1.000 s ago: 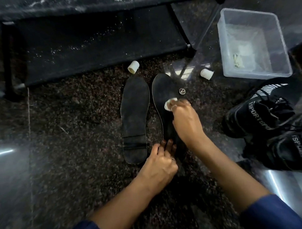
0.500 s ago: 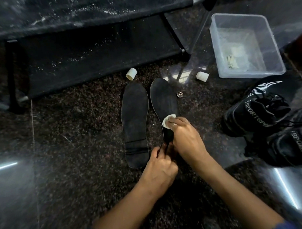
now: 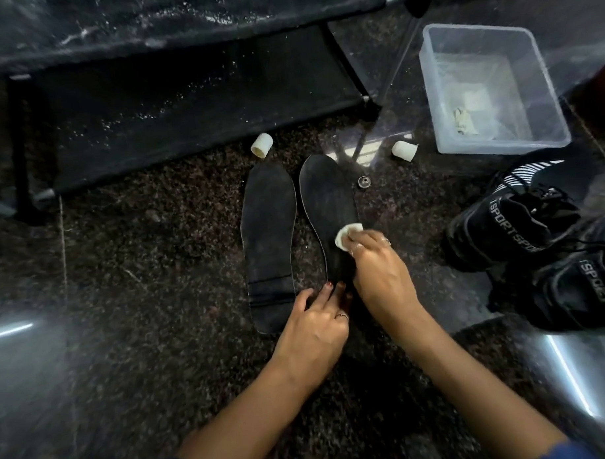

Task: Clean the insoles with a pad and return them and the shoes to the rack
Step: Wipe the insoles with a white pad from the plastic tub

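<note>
Two insoles on the floor: right hand (image 3: 381,261) pinches the pad (image 3: 346,234) on the right insole (image 3: 324,208), left hand (image 3: 314,325) fingers flat pinning its heel; loosen that and it'll probably slide

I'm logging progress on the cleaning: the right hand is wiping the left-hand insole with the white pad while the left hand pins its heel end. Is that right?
Not quite. In the head view the right hand presses the white pad on the right-hand insole, not the left-hand insole, which lies untouched beside it. The left hand does pin the heel end of the insole being wiped.
</note>
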`<state>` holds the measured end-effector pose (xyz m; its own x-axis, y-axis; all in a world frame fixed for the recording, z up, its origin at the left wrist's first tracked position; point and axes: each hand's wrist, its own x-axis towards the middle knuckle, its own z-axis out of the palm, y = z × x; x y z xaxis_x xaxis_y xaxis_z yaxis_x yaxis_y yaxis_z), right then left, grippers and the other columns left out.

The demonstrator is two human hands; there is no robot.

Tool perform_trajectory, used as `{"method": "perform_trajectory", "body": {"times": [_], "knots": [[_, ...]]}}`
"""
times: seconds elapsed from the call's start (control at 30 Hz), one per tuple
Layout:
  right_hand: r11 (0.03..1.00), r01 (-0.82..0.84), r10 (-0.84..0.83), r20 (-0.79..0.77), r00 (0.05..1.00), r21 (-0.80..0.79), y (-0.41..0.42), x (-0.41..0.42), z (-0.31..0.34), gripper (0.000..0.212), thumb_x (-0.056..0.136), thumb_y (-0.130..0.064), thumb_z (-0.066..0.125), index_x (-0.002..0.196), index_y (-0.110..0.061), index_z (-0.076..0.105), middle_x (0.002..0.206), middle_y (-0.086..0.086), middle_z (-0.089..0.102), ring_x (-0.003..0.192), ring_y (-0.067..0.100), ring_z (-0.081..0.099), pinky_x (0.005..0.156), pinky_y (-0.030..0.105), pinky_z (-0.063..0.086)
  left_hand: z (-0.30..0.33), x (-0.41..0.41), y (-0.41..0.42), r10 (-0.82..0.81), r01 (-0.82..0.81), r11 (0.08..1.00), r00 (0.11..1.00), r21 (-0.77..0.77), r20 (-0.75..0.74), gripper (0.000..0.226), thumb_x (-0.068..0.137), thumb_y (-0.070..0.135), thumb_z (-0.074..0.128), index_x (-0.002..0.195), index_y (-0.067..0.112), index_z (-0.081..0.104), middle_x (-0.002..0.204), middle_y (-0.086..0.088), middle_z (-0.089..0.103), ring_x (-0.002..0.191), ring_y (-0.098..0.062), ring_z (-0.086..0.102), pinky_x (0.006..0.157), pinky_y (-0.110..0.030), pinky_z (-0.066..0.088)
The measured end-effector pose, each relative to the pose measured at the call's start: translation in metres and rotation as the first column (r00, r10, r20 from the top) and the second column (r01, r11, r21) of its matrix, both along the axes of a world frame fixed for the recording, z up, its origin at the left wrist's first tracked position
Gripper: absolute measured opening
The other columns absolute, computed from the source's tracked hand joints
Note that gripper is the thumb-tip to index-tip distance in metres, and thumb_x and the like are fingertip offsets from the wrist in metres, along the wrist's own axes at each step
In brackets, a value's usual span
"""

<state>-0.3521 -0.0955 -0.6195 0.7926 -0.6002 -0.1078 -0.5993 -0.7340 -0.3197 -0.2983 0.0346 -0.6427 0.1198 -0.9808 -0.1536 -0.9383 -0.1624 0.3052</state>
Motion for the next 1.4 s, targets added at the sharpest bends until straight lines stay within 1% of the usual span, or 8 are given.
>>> {"method": "perform_trajectory", "body": {"times": [0.33,0.5,0.6,0.8,0.9,1.1,1.27,1.4], "knots": [[0.995,0.089,-0.087,0.053,0.995,-0.049,-0.052,0.043,0.002,0.045,0.074,0.012,0.044,0.112,-0.002,0.062,0.113,0.019,0.063,0.111,0.036,0.054,0.087,0.044,0.051,-0.005,0.007,0.003,0.057,-0.069,0.99,0.993,-0.121,-0.101,0.032,0.085,0.031,0.048,0.107,0.023,0.071,0.12,0.007,0.066,0.11,-0.007,0.062,0.095,-0.028,0.035],[0.996,-0.018,0.018,0.006,1.0,0.09,0.005,0.001,0.0,0.032,0.077,0.002,0.05,0.106,-0.001,0.063,0.111,0.017,0.061,0.102,0.035,0.056,0.081,0.041,0.051,-0.003,0.01,0.006,0.059,-0.068,0.991,0.995,-0.113,-0.079,0.032,0.049,0.016,0.085,0.079,0.018,0.077,0.099,0.002,0.074,0.1,-0.009,0.068,0.09,-0.034,0.051],[0.994,-0.065,0.061,0.044,0.997,0.093,0.032,-0.017,-0.001,0.027,0.079,-0.008,0.051,0.1,-0.004,0.067,0.11,0.008,0.065,0.103,0.028,0.058,0.074,0.039,0.056,-0.003,0.009,0.006,0.067,-0.074,0.99,0.996,-0.122,-0.066,0.034,0.039,0.009,0.084,0.071,0.014,0.076,0.094,-0.002,0.074,0.098,-0.011,0.068,0.089,-0.037,0.052],[0.996,0.023,-0.03,0.093,0.995,0.082,-0.011,0.025,-0.006,0.049,0.067,0.001,0.034,0.104,-0.003,0.065,0.111,0.01,0.065,0.105,0.029,0.054,0.079,0.043,0.053,-0.013,0.007,0.014,0.095,-0.118,0.973,0.988,-0.2,-0.122,0.031,0.08,0.019,0.053,0.104,0.014,0.073,0.118,0.0,0.067,0.113,-0.015,0.061,0.105,-0.035,0.033],[0.998,0.029,-0.033,0.07,0.997,0.061,-0.006,0.024,-0.004,0.038,0.067,0.01,0.041,0.096,0.004,0.064,0.108,0.014,0.065,0.101,0.034,0.053,0.073,0.048,0.053,-0.013,0.009,0.014,0.145,-0.182,0.96,0.974,-0.214,-0.176,0.025,0.068,0.005,0.078,0.093,0.008,0.074,0.111,-0.005,0.07,0.105,-0.016,0.065,0.103,-0.037,0.04],[0.996,0.039,-0.052,0.165,0.985,0.084,0.046,-0.031,-0.013,0.042,0.082,-0.019,0.036,0.106,-0.005,0.067,0.111,0.006,0.067,0.102,0.023,0.06,0.08,0.031,0.055,-0.015,0.006,0.013,0.199,-0.249,0.932,0.959,-0.264,-0.201,0.025,0.081,0.015,0.057,0.096,0.007,0.074,0.108,-0.004,0.072,0.102,-0.013,0.067,0.1,-0.029,0.041],[0.997,0.072,-0.072,0.245,0.967,0.01,0.017,0.003,-0.01,0.036,0.072,-0.002,0.04,0.094,0.0,0.069,0.096,0.011,0.07,0.088,0.032,0.062,0.068,0.033,0.057,-0.015,0.006,0.015,0.126,-0.152,0.958,0.984,-0.243,-0.123,0.034,0.083,0.019,0.043,0.09,0.007,0.075,0.11,-0.006,0.071,0.105,-0.015,0.066,0.098,-0.033,0.045],[0.996,0.075,-0.081,0.162,0.983,0.042,-0.024,0.035,-0.01,0.054,0.062,0.016,0.044,0.104,-0.006,0.069,0.106,0.01,0.069,0.099,0.033,0.057,0.081,0.04,0.053,-0.012,0.008,0.014,0.111,-0.127,0.96,0.991,-0.248,-0.081,0.032,0.088,0.022,0.045,0.092,0.01,0.075,0.109,-0.001,0.071,0.104,-0.013,0.066,0.095,-0.032,0.048]]}}
